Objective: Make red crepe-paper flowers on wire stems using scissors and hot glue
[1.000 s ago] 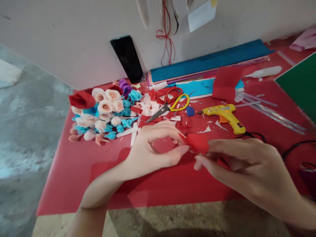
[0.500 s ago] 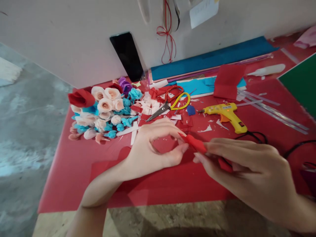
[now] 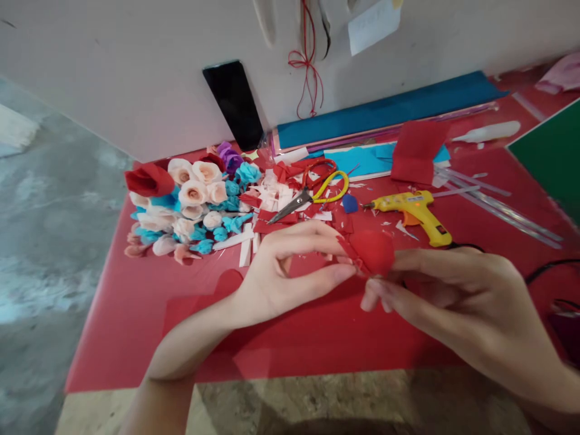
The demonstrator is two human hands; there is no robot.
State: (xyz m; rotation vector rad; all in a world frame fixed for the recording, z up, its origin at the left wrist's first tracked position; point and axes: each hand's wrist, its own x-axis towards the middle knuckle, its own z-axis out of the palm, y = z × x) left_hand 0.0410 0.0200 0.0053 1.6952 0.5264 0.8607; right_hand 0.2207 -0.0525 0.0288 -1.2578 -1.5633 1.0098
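Note:
Both hands meet over the middle of a red table [image 3: 136,302] on a small piece of red crepe paper [image 3: 371,251]. My left hand [image 3: 285,272] pinches its left edge between thumb and forefinger. My right hand [image 3: 453,296] grips its right side with thumb and fingers, the other fingers curled below. The paper stands up as a rounded petal shape between the fingertips. Just behind it lie a yellow glue gun [image 3: 414,211] and scissors [image 3: 312,196] with red and yellow handles.
A heap of paper roses [image 3: 185,202] in pink, white, blue and red lies at the left back. Paper scraps litter the middle. Blue paper rolls [image 3: 385,112], folded red paper [image 3: 417,151], clear glue sticks [image 3: 493,205] and a green sheet [image 3: 553,157] sit at the back right. A black phone [image 3: 233,106] leans on the wall.
The red paper turned between my fingertips, from a thin edge-on strip half a second ago to a broad rounded face, and rose slightly. Both hands stayed in place.

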